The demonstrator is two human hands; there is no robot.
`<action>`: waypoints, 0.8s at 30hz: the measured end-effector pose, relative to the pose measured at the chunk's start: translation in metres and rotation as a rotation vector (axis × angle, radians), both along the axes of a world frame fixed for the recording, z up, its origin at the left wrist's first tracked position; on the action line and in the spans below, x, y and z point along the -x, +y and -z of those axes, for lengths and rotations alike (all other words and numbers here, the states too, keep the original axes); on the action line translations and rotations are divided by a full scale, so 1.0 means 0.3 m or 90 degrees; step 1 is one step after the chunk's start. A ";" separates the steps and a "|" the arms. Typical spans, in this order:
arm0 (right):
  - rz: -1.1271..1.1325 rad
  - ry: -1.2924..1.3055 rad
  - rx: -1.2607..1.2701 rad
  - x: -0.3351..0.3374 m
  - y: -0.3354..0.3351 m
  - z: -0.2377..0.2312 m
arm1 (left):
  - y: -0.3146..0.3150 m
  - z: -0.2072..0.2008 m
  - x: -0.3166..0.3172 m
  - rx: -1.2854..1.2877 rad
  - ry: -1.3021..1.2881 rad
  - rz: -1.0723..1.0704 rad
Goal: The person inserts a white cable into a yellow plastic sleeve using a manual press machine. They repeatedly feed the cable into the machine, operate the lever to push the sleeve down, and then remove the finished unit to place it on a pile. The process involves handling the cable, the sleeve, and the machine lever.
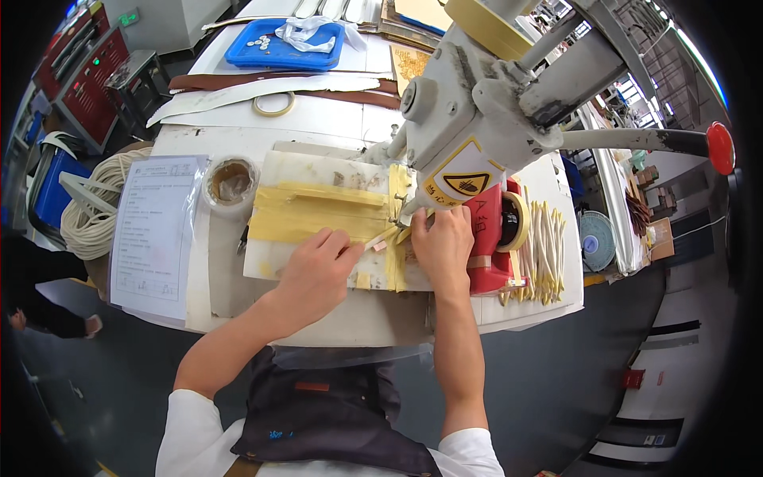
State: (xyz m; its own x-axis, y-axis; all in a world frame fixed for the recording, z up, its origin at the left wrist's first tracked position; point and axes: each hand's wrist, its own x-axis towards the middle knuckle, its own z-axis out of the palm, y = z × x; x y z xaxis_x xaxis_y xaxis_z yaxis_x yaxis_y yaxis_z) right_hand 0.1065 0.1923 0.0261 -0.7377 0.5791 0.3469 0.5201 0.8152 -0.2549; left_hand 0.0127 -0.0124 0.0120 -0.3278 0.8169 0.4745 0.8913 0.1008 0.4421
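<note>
My left hand [322, 264] is closed in a pinch on a thin cream cord [379, 238] that lies across the yellow-taped strip of a white board [278, 171]. My right hand [443, 245] is closed at the cord's far end, right beside the punch tip of a grey hand press [477, 103]; its fingers hide that end. Yellow tape [298, 226] covers much of the board, with a raised ridge along it. Just right of my right hand is a red tape dispenser [486, 274] carrying a roll of tape [517, 222].
Several cream cords with yellow tips [543, 254] lie at the right. The press lever ends in a red knob [719, 148]. A printed sheet [155, 238] and a clear tape roll [230, 184] sit left; a blue tray [282, 48] is behind. Another person's dark sleeve [40, 278] shows far left.
</note>
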 end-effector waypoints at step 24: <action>0.020 0.019 0.053 -0.003 -0.002 -0.011 | 0.016 0.016 0.004 -0.060 -0.059 0.027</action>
